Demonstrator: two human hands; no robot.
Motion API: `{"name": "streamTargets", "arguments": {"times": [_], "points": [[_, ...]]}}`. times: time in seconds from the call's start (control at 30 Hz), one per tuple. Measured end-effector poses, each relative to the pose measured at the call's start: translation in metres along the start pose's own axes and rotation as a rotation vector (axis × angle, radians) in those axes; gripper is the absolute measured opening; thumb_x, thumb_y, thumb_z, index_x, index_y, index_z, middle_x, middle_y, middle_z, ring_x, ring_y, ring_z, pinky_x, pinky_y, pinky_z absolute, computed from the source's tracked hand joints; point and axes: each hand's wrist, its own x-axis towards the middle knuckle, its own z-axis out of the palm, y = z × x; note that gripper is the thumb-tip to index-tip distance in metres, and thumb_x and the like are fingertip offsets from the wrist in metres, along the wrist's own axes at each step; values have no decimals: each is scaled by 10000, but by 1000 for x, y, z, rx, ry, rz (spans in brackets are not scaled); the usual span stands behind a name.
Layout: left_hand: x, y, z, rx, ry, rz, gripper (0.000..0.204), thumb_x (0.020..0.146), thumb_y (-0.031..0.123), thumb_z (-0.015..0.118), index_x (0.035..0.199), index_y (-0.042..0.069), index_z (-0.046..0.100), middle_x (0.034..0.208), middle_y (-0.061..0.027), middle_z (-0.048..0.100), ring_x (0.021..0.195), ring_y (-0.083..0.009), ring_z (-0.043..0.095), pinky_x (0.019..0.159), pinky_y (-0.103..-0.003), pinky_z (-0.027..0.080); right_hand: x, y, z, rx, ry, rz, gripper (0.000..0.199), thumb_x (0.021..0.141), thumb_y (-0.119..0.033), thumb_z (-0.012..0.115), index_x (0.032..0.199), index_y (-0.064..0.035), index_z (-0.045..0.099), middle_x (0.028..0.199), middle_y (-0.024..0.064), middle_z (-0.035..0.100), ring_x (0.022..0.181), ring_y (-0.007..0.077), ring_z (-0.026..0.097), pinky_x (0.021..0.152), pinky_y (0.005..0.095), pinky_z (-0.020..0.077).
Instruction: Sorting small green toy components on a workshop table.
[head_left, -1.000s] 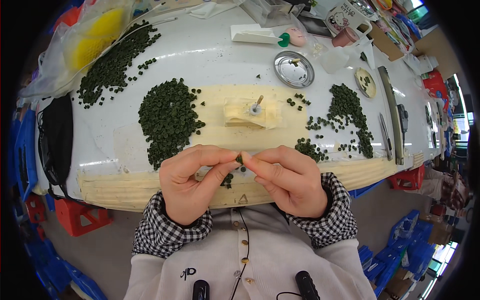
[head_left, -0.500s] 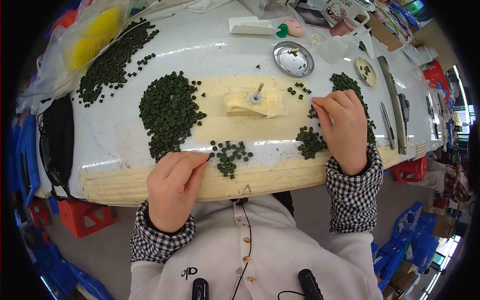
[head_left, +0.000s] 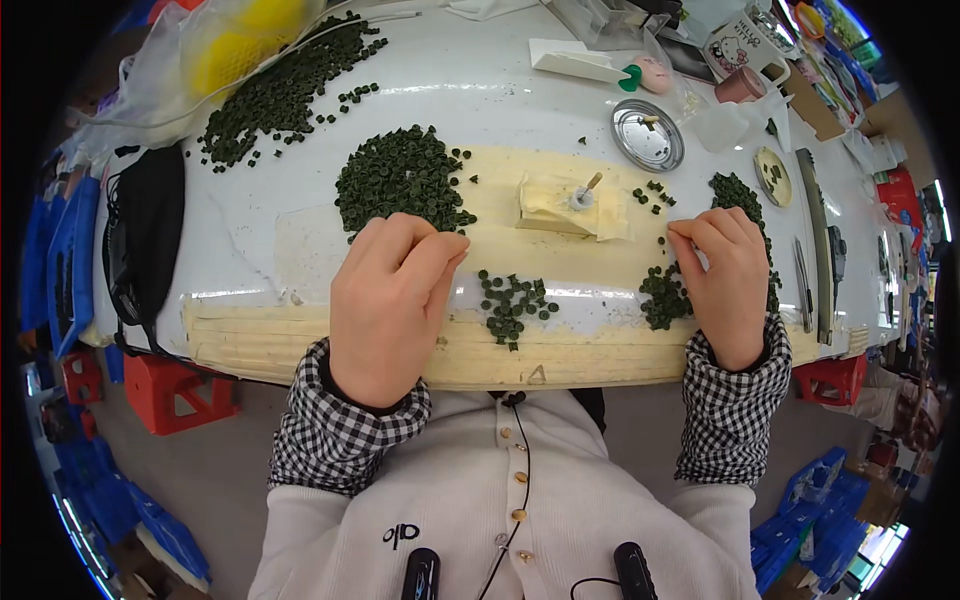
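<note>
My left hand (head_left: 385, 300) is closed in a pinch at the near right edge of a large heap of small dark green round pieces (head_left: 395, 180). Whatever its fingertips hold cannot be made out. My right hand (head_left: 728, 285) pinches too, just right of the cream-taped sheet, and its fingertips hide any piece between them. Between the hands stands a tape-wrapped block (head_left: 550, 220) with a small white collar and an upright brownish pin (head_left: 594, 181). Nearer me lies a small loose group of green pieces (head_left: 515, 305); another cluster (head_left: 664, 298) sits beside my right hand.
More green pieces (head_left: 290, 85) spread at the far left, by a clear bag with yellow contents (head_left: 235, 65). A round metal lid (head_left: 647, 137), a shallow cream dish (head_left: 773, 178), tweezers (head_left: 803, 285) and a long metal bar (head_left: 815, 240) lie to the right.
The view has shifted, so the table appears farther right. My left hand has moved away from the small near group, forward beside the large heap. My right hand stays pinched, slightly nearer me.
</note>
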Motion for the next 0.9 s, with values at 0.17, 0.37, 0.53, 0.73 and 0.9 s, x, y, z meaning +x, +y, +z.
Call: {"name": "streamTargets", "arguments": {"times": [0.17, 0.37, 0.53, 0.73, 0.9], "points": [[9, -1, 8, 135, -70, 44, 97, 785, 21, 685, 865, 8, 632, 800, -75, 523, 756, -246, 513, 665, -351, 437, -1, 6, 0, 53, -51, 24, 87, 759, -48, 686, 798, -20, 614, 788, 73, 588, 768, 261, 550, 713, 363, 439], [8, -2, 8, 217, -72, 51, 101, 801, 32, 663, 879, 5, 605, 817, -89, 517, 771, -267, 510, 682, -364, 436, -3, 9, -3, 253, 30, 107, 87, 785, 27, 653, 810, 11, 571, 770, 97, 579, 728, 234, 581, 664, 328, 470], [8, 0, 2, 159, 11, 55, 91, 815, -11, 647, 890, 5, 597, 872, -96, 584, 775, -253, 555, 689, -333, 458, -15, -24, -34, 513, 141, 192, 100, 787, 71, 655, 862, 34, 601, 764, 95, 631, 681, 157, 623, 654, 251, 493], [2, 25, -8, -671, 138, -250, 150, 862, -42, 637, 1010, -24, 628, 921, -82, 671, 786, -145, 620, 739, -265, 505, -26, -63, -26, 834, 76, 226, 137, 786, 64, 685, 911, 16, 657, 809, 103, 667, 725, 169, 656, 672, 258, 509], [6, 30, 2, -1408, -176, -570, 180, 982, 132, 542, 1111, 18, 595, 958, -56, 653, 790, -90, 582, 723, -232, 474, -9, -86, -10, 1164, 60, 276, 195, 806, 75, 672, 991, 16, 678, 889, 101, 695, 786, 177, 672, 713, 258, 521]]}}
